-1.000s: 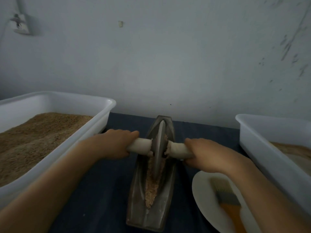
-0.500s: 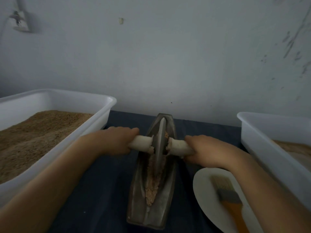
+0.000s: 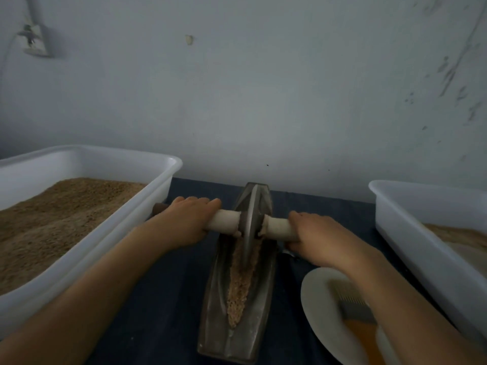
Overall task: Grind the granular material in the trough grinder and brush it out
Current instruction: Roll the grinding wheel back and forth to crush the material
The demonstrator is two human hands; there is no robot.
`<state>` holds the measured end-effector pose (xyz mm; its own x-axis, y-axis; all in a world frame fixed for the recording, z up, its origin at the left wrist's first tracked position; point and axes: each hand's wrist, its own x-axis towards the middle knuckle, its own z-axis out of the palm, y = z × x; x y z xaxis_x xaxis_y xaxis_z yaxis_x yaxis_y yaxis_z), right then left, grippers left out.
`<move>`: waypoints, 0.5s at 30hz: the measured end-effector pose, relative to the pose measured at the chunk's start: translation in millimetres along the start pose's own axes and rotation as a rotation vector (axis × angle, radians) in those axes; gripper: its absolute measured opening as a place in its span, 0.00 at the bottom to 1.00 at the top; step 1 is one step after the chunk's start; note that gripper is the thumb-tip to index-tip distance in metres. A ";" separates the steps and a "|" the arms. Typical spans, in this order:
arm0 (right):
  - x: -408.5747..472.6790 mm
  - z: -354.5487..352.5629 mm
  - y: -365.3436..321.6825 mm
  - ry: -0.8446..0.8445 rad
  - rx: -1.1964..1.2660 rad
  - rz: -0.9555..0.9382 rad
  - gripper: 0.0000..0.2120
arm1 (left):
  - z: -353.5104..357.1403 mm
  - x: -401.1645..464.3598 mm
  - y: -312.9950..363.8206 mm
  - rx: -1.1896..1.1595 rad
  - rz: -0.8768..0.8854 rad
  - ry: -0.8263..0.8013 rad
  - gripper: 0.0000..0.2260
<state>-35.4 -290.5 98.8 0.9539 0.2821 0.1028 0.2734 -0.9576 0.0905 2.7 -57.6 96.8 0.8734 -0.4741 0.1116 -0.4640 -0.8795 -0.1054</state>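
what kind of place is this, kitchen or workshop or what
Probably a small, plain workroom for grinding by hand, not a kitchen: a metal trough grinder on a dark cloth-covered table, white tubs of brown granules on both sides, and a bare, scuffed wall.

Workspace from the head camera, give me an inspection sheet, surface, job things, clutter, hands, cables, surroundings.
Surface: dark blue table top, bare patches between the items.
Job's things: metal trough grinder lies lengthwise; grinding wheel stands in its far half; tan granular material fills the groove nearer the camera. Brush lies on a white plate, untouched.
Clutter: left white tub holds brown granules; right white tub holds some too.
Hands: left hand grips the left handle; right hand grips the right handle.
Cables: nothing seen on the table.
Surroundings: scuffed pale wall with a blurred fixture top left.
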 end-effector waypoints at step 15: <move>-17.2 -25.3 -8.6 -0.290 0.114 -0.020 0.10 | -20.7 -17.0 -0.9 -0.149 0.040 -0.347 0.14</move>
<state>-57.3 -285.6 121.4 0.9393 0.2882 -0.1860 0.2890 -0.9570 -0.0237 -14.7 -49.6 115.4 0.8406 -0.4885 -0.2341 -0.4925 -0.8691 0.0452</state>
